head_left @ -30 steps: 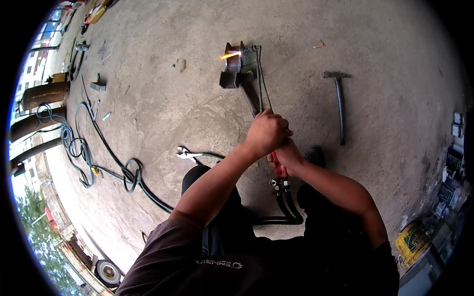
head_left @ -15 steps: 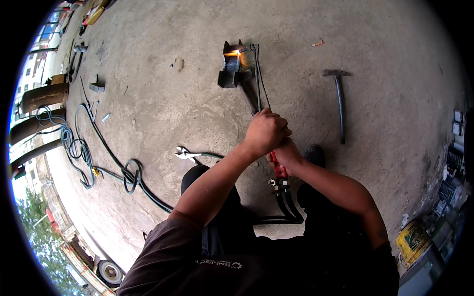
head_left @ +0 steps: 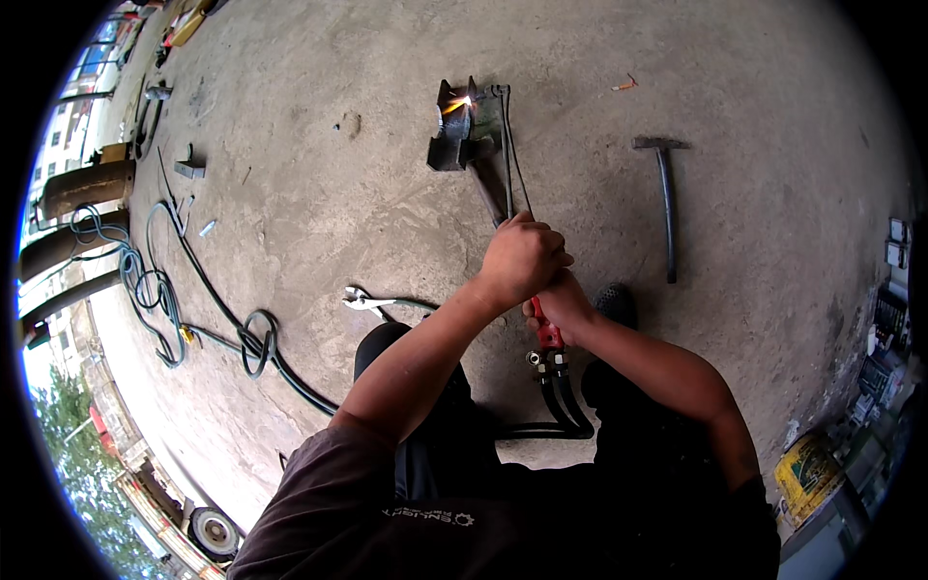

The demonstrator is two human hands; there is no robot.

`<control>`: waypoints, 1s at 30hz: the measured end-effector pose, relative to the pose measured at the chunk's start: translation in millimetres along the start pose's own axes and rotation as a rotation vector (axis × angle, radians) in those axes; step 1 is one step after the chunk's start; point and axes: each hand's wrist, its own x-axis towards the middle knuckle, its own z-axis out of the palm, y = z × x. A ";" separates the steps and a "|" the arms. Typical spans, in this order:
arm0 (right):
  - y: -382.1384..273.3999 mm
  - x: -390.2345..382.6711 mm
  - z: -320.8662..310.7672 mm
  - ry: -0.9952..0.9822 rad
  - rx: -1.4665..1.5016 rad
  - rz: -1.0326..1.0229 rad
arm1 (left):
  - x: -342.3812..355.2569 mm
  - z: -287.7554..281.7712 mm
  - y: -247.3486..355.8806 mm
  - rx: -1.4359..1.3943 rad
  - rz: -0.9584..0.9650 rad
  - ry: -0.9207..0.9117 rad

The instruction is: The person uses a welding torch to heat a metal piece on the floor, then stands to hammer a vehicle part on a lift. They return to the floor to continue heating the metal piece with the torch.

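My left hand (head_left: pixel 522 256) is closed round the upper part of the cutting torch, over my right hand (head_left: pixel 563 304), which grips the red torch handle (head_left: pixel 547 331). The torch's long thin tubes run up to its head (head_left: pixel 499 92), where a bright flame (head_left: pixel 454 104) plays on a dark steel channel piece (head_left: pixel 448 150) lying on the floor. A dark bar (head_left: pixel 483 184) extends from under that piece toward my left hand; whether the hand also holds it is hidden. Two black hoses (head_left: pixel 570 406) drop from the handle fittings between my legs.
On the concrete floor (head_left: pixel 367 193) lie a hammer (head_left: pixel 665 213) to the right, pliers (head_left: pixel 365 302) by my left knee and tangled hoses (head_left: pixel 261 348) at left. Rusty steel cylinders (head_left: pixel 92 184) stand at far left. A yellow bucket (head_left: pixel 807 478) and assorted boxes (head_left: pixel 880 358) line the right side.
The torch head and flame have shifted very slightly upward and left along the steel piece, and the flame's shape varies. My hands are almost still.
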 end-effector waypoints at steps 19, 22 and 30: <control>-4.5 -3.2 2.0 0.012 -0.007 0.051 | 0.6 -0.5 0.5 0.003 0.012 0.004; -4.6 -3.5 1.9 0.002 -0.001 0.041 | 0.8 -0.1 -0.4 -0.002 0.019 0.007; -6.3 -4.7 2.1 0.003 -0.008 0.037 | 0.6 -1.6 0.2 -0.016 0.016 0.009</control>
